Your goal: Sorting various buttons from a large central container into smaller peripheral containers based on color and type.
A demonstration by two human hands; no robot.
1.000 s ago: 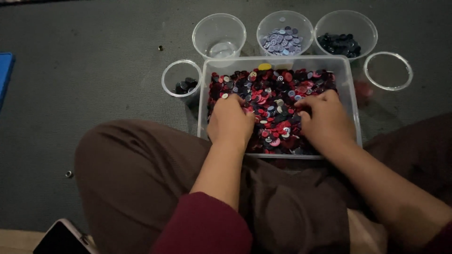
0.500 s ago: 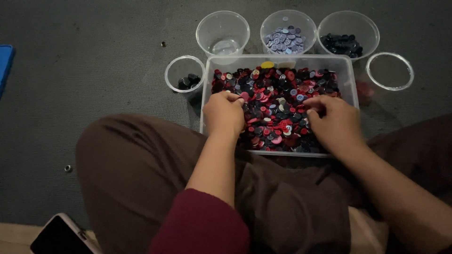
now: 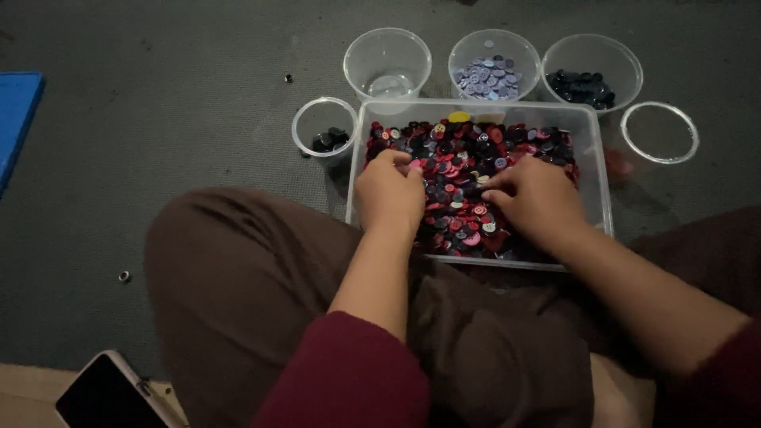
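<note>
A clear rectangular tub [image 3: 596, 158] on the grey floor holds a heap of mixed buttons [image 3: 468, 150], mostly red, dark and lilac. My left hand [image 3: 388, 194] rests curled on the left side of the heap, fingertips pinched at a pinkish button. My right hand [image 3: 535, 198] lies on the right side, fingers bent down into the buttons. Whether either hand holds a button is hidden by the fingers. Both arms have dark red sleeves.
Behind the tub stand clear cups: one with little inside [image 3: 388, 62], one with lilac buttons [image 3: 493, 75], one with dark blue buttons [image 3: 585, 85]. A small cup of black buttons [image 3: 323, 131] sits left, another cup [image 3: 659, 133] right. A phone [image 3: 103, 392] lies by my knee.
Both hands have shifted slightly toward the middle of the heap, fingers working among the buttons. The camera view moved down a little.
</note>
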